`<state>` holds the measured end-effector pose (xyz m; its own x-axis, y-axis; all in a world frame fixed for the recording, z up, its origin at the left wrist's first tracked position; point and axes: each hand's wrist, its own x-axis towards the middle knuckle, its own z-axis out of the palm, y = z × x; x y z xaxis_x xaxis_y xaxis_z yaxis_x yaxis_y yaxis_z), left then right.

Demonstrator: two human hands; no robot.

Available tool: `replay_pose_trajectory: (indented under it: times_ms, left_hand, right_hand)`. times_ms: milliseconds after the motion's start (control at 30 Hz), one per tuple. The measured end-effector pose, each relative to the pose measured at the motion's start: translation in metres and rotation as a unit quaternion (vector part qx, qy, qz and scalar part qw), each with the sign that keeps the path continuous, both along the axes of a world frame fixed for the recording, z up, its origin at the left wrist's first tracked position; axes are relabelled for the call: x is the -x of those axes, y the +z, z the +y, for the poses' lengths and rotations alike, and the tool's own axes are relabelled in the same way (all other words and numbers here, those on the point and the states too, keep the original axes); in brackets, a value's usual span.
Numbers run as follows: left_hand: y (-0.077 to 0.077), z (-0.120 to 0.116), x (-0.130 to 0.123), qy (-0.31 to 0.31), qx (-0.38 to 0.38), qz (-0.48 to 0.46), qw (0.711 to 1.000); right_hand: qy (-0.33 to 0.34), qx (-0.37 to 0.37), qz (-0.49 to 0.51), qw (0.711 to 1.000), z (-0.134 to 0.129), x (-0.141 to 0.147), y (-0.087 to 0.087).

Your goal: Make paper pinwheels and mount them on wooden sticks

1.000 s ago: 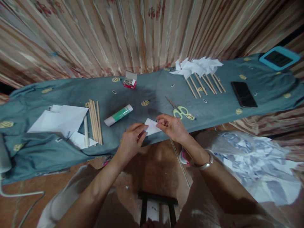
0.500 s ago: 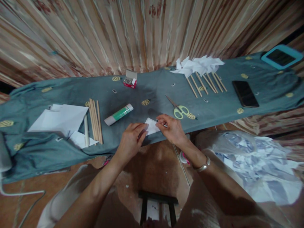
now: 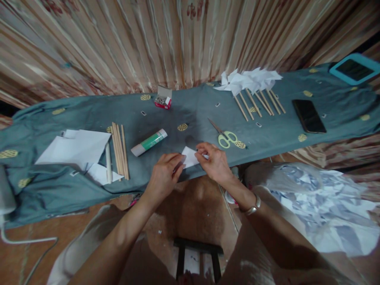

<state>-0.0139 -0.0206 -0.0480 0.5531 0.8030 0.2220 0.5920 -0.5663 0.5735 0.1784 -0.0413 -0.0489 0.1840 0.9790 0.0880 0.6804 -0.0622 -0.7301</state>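
A small folded piece of white paper (image 3: 190, 156) is held between both hands at the front edge of the cloth-covered table. My left hand (image 3: 165, 172) pinches its left side, thumb below and fingers on top. On its right side my right hand (image 3: 215, 161) is closed, thumb and fingertips at the paper's edge. A glue stick (image 3: 149, 142) with a green label lies just beyond my left hand. Scissors (image 3: 227, 139) with light green handles lie past my right hand, blades pointing away to the left.
Paper pinwheels (image 3: 248, 80) on wooden sticks lie at the back right, near a phone (image 3: 308, 116) and a blue-framed device (image 3: 355, 69). A red box of pins (image 3: 163, 101) stands at the back. Leftward lie white paper sheets (image 3: 74, 147) and loose sticks (image 3: 119, 152). A bag of paper scraps (image 3: 320, 206) sits lower right.
The view has shifted very slightly. Both hands keep nearly the same pose on the folded paper, and nothing else has visibly moved.
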Motion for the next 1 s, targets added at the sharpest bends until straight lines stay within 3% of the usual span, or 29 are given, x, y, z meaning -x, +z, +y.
replay_pose_trajectory:
  times_ms: [700, 1000]
  left_hand:
    - [0.000, -0.001, 0.001, -0.012, -0.058, 0.019, 0.998]
    - [0.009, -0.018, -0.011, -0.045, -0.155, 0.131, 0.978]
  right_hand:
    - [-0.011, -0.018, -0.060, 0.998, 0.001, 0.005, -0.001]
    - [-0.005, -0.033, -0.074, 0.997, 0.001, 0.005, -0.005]
